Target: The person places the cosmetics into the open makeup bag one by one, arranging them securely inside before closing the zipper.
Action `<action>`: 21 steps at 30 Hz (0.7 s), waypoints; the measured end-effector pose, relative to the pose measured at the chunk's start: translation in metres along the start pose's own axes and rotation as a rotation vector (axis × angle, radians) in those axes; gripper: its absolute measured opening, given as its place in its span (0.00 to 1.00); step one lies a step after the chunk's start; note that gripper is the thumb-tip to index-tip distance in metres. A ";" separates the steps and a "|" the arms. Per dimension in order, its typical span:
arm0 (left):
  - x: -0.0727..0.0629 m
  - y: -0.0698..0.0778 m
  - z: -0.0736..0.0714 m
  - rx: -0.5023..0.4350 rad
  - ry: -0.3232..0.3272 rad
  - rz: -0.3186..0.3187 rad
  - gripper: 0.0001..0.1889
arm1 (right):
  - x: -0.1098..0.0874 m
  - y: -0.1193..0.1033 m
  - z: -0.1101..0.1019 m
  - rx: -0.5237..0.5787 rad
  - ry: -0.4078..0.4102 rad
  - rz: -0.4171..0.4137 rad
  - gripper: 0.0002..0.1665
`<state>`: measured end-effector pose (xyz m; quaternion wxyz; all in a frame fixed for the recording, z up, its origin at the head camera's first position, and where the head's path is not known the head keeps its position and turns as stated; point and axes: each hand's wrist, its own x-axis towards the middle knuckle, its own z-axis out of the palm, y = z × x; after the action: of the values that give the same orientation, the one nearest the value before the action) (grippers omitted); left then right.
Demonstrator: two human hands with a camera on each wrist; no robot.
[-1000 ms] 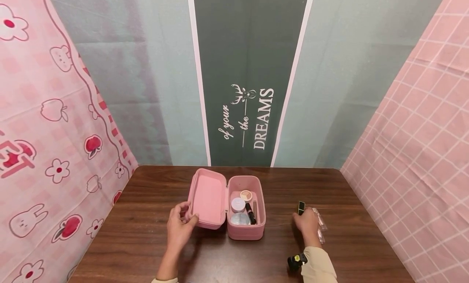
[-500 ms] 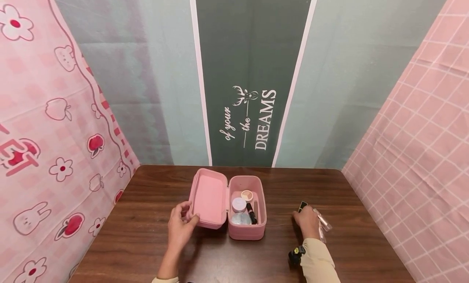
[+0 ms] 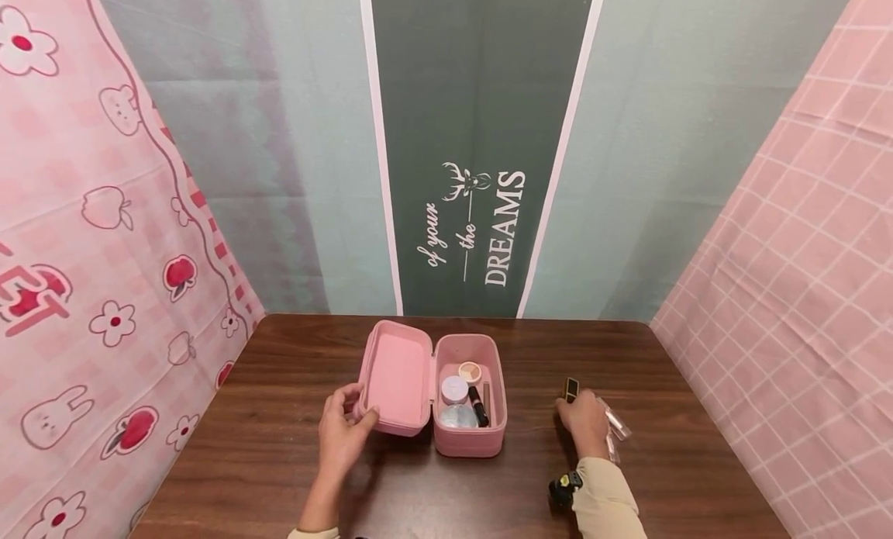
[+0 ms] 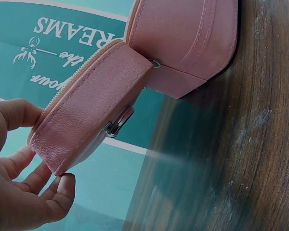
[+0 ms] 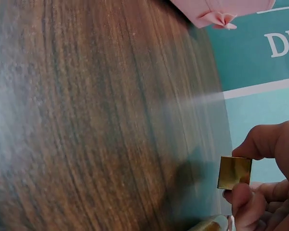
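A pink zip-up cosmetic case [image 3: 469,443] stands on the table with its lid [image 3: 399,378] folded out to the left. My left hand [image 3: 343,434] grips the lid's outer edge, thumb on one side and fingers under the corner [image 4: 58,161]. Inside the case lie a tri-colour palette [image 3: 470,372], a round lilac-lidded jar [image 3: 455,389], a silvery round item [image 3: 458,416], a black tube [image 3: 477,405] and a slim stick. Right of the case, my right hand [image 3: 584,419] pinches a square black-and-gold lipstick [image 3: 571,388]; its gold end [image 5: 234,172] faces the right wrist camera.
Clear-looking small tubes [image 3: 617,421] lie beside the right hand, partly hidden by it. The brown wooden table [image 3: 530,492] ends at a hanging printed cloth [image 3: 460,136] behind; pink cloths hang left and right.
The lipstick in my right hand has tilted and turned, its visible end shifting slightly left and up. A clear tube beside that hand lies slightly shifted. My left hand stays on the lid.
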<state>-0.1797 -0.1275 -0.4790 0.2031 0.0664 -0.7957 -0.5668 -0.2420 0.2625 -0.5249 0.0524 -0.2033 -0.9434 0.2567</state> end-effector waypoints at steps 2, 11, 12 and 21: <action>0.000 0.000 -0.001 0.001 -0.002 0.003 0.21 | -0.004 -0.001 -0.002 0.005 -0.013 0.008 0.24; -0.001 0.000 -0.002 0.009 -0.003 0.000 0.21 | -0.022 -0.009 -0.015 0.014 -0.106 -0.003 0.25; -0.001 0.000 -0.002 0.010 -0.004 0.000 0.21 | -0.023 -0.010 -0.016 0.012 -0.111 -0.017 0.24; -0.002 -0.003 -0.003 0.010 -0.006 0.012 0.21 | -0.032 -0.020 -0.027 0.097 -0.142 -0.069 0.19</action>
<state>-0.1776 -0.1304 -0.4815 0.2038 0.0609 -0.7994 -0.5619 -0.2143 0.2456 -0.4912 0.0041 -0.1492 -0.9376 0.3140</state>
